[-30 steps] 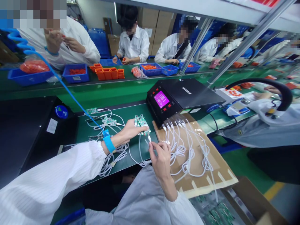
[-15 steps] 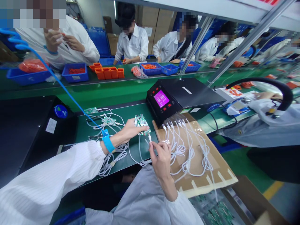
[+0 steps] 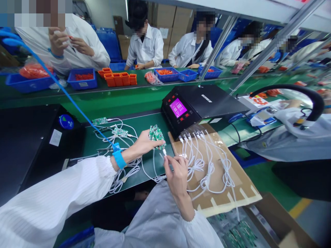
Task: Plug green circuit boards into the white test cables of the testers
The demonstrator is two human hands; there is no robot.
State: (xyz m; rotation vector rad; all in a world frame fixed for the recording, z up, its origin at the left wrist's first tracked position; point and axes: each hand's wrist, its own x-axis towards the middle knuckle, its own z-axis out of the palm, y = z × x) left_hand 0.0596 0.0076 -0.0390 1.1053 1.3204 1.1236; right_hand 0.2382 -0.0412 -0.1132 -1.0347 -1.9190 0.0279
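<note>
My left hand, with a blue wrist strap on its wrist, grips green circuit boards that overlap in a small stack. My right hand pinches the white plug of a USB cable at the lower edge of one board. The plug meets the board's edge; whether it is fully seated I cannot tell. Left of my hands, another circuit board and one farther back lie on the green bench with white cables attached. Coiled white cables lie under my left forearm.
A black tester with a lit magenta screen stands ahead, white cables running from its front onto cardboard. Another black box is at left. A blue cord stretches to my wrist. Co-workers sit across, behind blue bins. Boards lie low at right.
Almost nothing differs. The boards in my left hand have tilted slightly, and both hands keep their hold. The view has shifted a little.
</note>
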